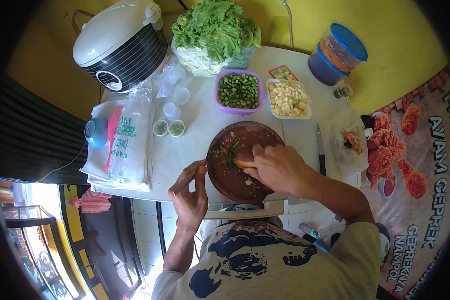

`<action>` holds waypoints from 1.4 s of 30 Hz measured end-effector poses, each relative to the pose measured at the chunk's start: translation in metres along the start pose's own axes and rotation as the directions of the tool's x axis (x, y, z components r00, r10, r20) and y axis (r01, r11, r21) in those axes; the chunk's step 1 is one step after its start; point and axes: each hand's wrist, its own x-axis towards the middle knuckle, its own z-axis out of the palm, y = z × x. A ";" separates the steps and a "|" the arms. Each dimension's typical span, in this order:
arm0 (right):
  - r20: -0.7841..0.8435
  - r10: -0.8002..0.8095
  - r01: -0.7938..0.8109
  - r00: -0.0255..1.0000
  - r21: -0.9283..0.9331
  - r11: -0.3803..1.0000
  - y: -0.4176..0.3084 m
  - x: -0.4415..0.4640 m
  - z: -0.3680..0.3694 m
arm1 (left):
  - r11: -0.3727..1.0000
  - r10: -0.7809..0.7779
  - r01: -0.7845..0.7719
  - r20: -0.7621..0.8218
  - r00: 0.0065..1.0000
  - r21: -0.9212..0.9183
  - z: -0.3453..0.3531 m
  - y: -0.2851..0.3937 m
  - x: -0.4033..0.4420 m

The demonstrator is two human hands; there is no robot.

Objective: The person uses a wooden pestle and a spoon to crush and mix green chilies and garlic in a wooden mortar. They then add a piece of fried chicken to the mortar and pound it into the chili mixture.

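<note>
A round brown mortar (222, 181) lies near the table's front edge, with crushed green bits (228, 154) and pale crumbs in it. My right hand (277, 167) is closed round a light-brown pestle (243, 163), whose end is down in the mortar. At the mortar's left rim, my left hand (191, 202) pinches a thin grey utensil (186, 181); its exact shape is unclear. Behind the mortar stand a purple tub of cut green chillies (238, 91) and a white tub of peeled garlic (288, 99).
A knife (321, 150) and a plastic bag (347, 142) lie right. Lidded containers (337, 52), leafy greens (217, 30) and a rice cooker (122, 45) line the back. Small cups (176, 128), plastic packs (130, 145) and a blue bowl (97, 132) are left.
</note>
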 end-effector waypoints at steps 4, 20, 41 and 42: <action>-0.058 -0.021 0.030 0.998 0.160 0.987 0.034 0.010 0.009 | 1.000 0.014 -0.015 0.063 0.998 0.016 0.014 0.005 0.016; 0.344 0.214 -0.399 0.914 0.674 0.622 0.041 -0.029 0.012 | 0.997 0.072 -0.072 0.051 0.996 -0.001 -0.003 0.015 -0.009; 0.018 0.064 -0.064 0.998 0.010 0.998 -0.006 -0.009 -0.003 | 1.000 -0.007 0.006 0.045 0.999 0.027 0.007 0.005 -0.004; 0.016 0.062 -0.062 0.998 0.006 0.998 -0.005 -0.005 -0.002 | 0.999 -0.031 0.031 0.030 0.999 0.011 0.007 0.002 -0.005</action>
